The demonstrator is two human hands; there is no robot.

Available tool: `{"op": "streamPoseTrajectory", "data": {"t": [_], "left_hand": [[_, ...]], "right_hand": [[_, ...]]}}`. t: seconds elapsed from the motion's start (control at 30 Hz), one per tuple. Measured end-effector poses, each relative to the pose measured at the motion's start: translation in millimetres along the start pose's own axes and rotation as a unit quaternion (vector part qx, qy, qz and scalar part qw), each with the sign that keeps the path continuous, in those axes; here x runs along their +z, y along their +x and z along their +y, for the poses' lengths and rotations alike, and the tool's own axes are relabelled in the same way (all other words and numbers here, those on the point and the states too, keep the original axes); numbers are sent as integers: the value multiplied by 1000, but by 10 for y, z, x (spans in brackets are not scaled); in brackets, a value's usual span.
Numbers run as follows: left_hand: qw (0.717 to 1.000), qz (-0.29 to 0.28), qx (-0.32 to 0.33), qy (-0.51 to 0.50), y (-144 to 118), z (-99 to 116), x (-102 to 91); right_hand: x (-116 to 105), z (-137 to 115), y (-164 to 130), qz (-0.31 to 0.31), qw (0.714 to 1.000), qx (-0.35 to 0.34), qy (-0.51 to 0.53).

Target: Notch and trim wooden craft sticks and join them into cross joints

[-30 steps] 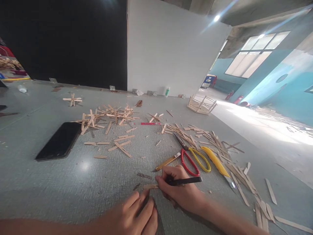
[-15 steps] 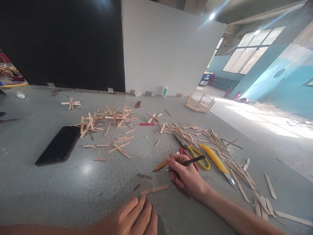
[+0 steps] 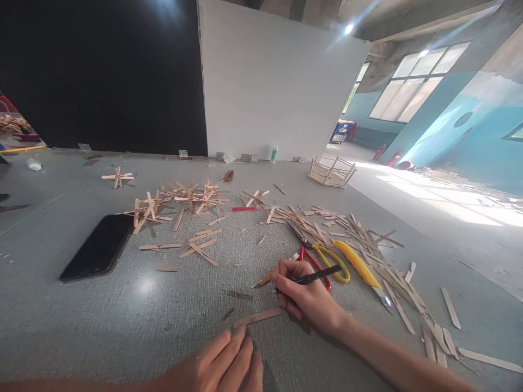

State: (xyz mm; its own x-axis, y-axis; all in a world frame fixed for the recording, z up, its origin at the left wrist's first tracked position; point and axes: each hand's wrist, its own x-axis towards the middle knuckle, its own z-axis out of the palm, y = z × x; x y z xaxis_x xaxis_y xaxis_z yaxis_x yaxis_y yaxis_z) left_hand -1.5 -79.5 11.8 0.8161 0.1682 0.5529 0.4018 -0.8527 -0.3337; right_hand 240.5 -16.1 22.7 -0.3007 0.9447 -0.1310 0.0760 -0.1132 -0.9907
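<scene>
A black pen (image 3: 318, 274) is pinched in my right hand (image 3: 304, 294), its tip pointing down and left over the table. Just below that tip lies a flat popsicle stick (image 3: 258, 317). My left hand (image 3: 232, 362) rests at the bottom with its fingers stretched out, the fingertips by the stick's left end; I cannot tell if they touch it. Partly behind my right hand lies a craft knife with a wooden-coloured handle (image 3: 267, 276). Two small dark strips (image 3: 241, 295) sit to the left. Scissors (image 3: 318, 253) with red and yellow handles lie beyond my right hand.
A yellow utility knife (image 3: 359, 267) lies right of the scissors, blade out. Loose popsicle sticks (image 3: 402, 288) spread along the right. A black phone (image 3: 98, 245) is at left, near piled sticks (image 3: 192, 193). A small stick fence model (image 3: 332, 173) and a glue bottle (image 3: 274, 154) stand at the back.
My right hand has moved slightly left and down with the pen, closer to the popsicle stick. My left hand has stayed nearly in place. The view has shifted slightly.
</scene>
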Motion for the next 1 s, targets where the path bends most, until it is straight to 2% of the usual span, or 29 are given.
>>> {"op": "streamPoseTrajectory", "data": {"t": [0.1,0.27,0.47,0.7,1.0], "left_hand": [[1000,1,-2,9,15,-5,59],[999,16,-41,10,22,35,144],[1000,-24,-12,2,59,22,114],[1000,-18,-24,-4,56,34,136],[999,-18,-25,-14,73,34,119]], "right_hand": [[21,-1,-17,-12,1000,-8,-6],[66,29,-61,-28,999,-3,-39],[99,56,-109,-51,990,7,-128],[122,-5,-89,-22,967,-73,-243],[136,10,-112,-26,952,-97,-288]]}}
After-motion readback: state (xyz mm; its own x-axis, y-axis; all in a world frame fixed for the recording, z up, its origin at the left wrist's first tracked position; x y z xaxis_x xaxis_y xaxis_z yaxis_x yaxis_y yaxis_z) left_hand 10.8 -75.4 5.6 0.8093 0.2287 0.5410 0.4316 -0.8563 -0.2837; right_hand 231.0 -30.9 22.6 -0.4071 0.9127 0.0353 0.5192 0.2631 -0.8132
